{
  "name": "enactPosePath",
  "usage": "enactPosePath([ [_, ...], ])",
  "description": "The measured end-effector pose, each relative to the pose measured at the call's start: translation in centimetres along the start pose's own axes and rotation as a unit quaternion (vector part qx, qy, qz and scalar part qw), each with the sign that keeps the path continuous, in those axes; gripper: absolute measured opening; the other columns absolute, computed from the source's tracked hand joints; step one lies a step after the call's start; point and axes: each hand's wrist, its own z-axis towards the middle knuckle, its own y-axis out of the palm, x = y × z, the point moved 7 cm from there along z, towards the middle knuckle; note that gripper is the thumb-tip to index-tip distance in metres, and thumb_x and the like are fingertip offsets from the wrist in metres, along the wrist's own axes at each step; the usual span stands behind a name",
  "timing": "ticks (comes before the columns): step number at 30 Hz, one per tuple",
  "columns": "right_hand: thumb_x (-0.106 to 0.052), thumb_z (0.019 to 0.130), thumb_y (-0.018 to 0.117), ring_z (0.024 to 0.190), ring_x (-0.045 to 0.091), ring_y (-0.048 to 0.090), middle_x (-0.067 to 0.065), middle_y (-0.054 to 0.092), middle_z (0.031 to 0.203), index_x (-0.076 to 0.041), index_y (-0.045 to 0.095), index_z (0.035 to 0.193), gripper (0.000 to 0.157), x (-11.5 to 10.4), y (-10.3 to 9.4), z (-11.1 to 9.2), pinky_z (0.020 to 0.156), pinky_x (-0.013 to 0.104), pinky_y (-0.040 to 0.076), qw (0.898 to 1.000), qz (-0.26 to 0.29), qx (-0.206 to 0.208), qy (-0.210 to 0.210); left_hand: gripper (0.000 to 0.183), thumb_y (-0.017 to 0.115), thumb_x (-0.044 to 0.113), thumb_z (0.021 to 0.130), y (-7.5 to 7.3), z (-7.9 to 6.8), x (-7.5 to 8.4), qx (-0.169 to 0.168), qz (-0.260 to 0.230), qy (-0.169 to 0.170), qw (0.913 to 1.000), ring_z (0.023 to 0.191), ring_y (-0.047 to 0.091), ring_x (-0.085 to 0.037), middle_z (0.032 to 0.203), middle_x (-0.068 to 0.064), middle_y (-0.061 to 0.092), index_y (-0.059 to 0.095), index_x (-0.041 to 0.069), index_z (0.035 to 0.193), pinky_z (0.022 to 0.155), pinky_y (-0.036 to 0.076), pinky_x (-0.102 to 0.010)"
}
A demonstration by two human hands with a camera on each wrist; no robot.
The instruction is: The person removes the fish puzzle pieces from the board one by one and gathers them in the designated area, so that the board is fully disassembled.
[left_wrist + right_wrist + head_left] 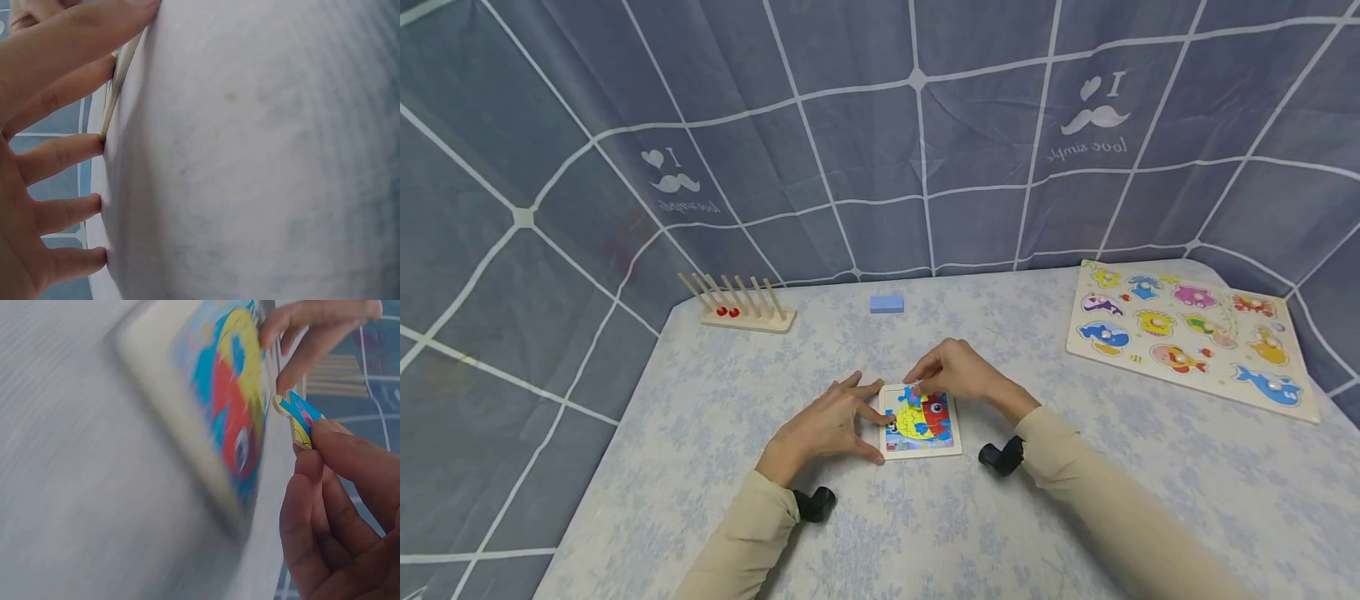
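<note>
A small jigsaw puzzle board with a pale wooden rim and a red and yellow fish picture lies on the table. My left hand is at its left side with fingers spread, thumb near the lower left corner and a fingertip on the picture. My right hand, above the board's top edge, pinches a blue and yellow puzzle piece between thumb and fingers. In the right wrist view the piece is raised off the board and tilted. The left wrist view shows the left fingers along the board's edge.
A wooden peg stand with two red beads stands at the back left. A blue block lies at the back middle. A large knobbed sea-animal puzzle board lies at the right. A grey-blue curtain hangs behind the table.
</note>
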Motion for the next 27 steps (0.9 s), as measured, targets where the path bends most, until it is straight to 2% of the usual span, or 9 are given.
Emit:
enactPosePath([
  [6, -0.005, 0.085, 0.075, 0.068, 0.019, 0.063, 0.005, 0.075, 0.084, -0.003, 0.079, 0.1, 0.016, 2.4, -2.2, -2.3, 0.059, 0.026, 0.047, 0.999, 0.017, 0.017, 0.041, 0.06, 0.091, 0.041, 0.065, 0.0, 0.1, 0.1, -0.002, 0.005, -0.007, 1.0, 0.145, 0.019, -0.046, 0.151, -0.012, 0.043, 0.074, 0.021, 0.119, 0.111, 0.02, -0.067],
  [11, -0.004, 0.084, 0.075, 0.068, 0.016, 0.063, 0.007, 0.075, 0.087, -0.002, 0.078, 0.1, 0.016, 4.2, -3.6, -3.5, 0.061, 0.027, 0.05, 0.997, 0.009, 0.028, 0.065, 0.06, 0.092, 0.039, 0.065, 0.0, -0.1, 0.1, 0.002, 0.001, -0.006, 1.0, 0.145, 0.019, -0.045, 0.151, -0.013, 0.043, 0.074, 0.021, 0.119, 0.111, 0.019, -0.067],
  [16, -0.003, 0.083, 0.075, 0.064, 0.011, 0.06, 0.006, 0.075, 0.083, -0.001, 0.078, 0.097, 0.015, 4.8, -4.2, -4.4, 0.059, 0.024, 0.05, 0.996, -0.002, 0.043, 0.078, 0.059, 0.092, 0.038, 0.065, 0.1, -0.1, 0.1, 0.005, -0.003, -0.005, 1.0, 0.145, 0.019, -0.045, 0.151, -0.013, 0.043, 0.074, 0.02, 0.118, 0.112, 0.018, -0.066],
  [22, -0.006, 0.082, 0.077, 0.064, 0.011, 0.059, 0.001, 0.072, 0.075, -0.002, 0.078, 0.093, 0.012, 5.1, -4.5, -4.6, 0.058, 0.025, 0.048, 0.993, -0.039, 0.063, 0.087, 0.06, 0.092, 0.038, 0.065, 0.1, -0.1, 0.0, 0.005, -0.005, -0.004, 1.0, 0.145, 0.018, -0.045, 0.151, -0.013, 0.042, 0.074, 0.02, 0.119, 0.112, 0.018, -0.065],
  [27, -0.006, 0.078, 0.079, 0.068, 0.013, 0.056, -0.002, 0.068, 0.071, -0.007, 0.078, 0.084, 0.007, 5.1, -4.6, -4.4, 0.06, 0.027, 0.045, 0.986, -0.095, 0.088, 0.102, 0.06, 0.092, 0.038, 0.065, 0.2, -0.1, 0.0, 0.005, -0.004, 0.001, 1.0, 0.145, 0.019, -0.046, 0.151, -0.014, 0.043, 0.074, 0.019, 0.119, 0.111, 0.019, -0.067],
])
